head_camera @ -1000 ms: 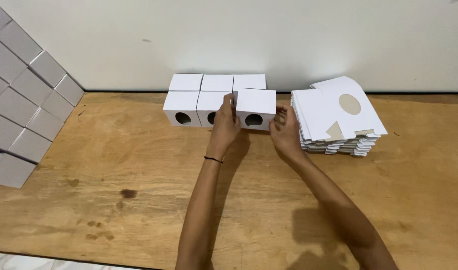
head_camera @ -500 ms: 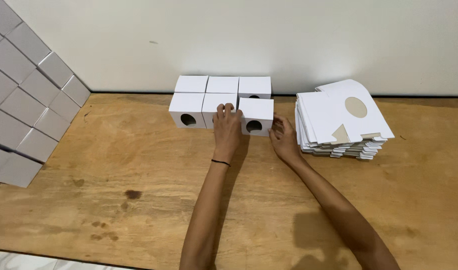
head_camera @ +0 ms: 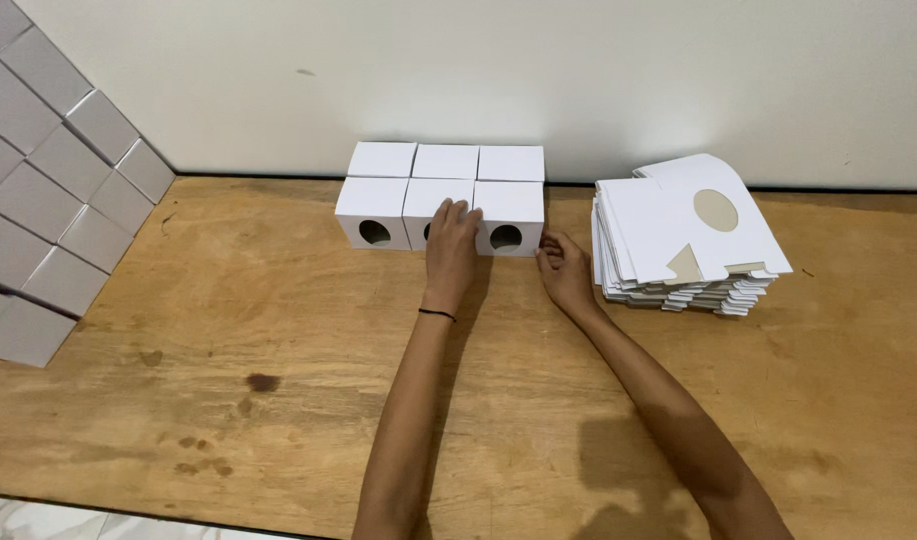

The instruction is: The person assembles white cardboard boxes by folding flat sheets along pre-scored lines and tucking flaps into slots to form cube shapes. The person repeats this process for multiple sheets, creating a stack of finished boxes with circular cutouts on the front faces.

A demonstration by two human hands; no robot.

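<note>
On rough plywood table (head_camera: 228, 330), both hands (head_camera: 450, 250) against smooth white cardboard cubes (head_camera: 508, 215)

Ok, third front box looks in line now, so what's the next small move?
Probably lift both hands off and reach right for a flat blank. The front-right box sits flush with its neighbours, the left hand rests against the row, and the right hand is beside it.

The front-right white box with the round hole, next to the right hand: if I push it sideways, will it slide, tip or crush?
The front-right white box looks like thin folded card, so probably light and easily dented. Its flat base on the wooden table suggests sliding rather than tipping. The left hand rests against the row, the right hand beside it.
</note>
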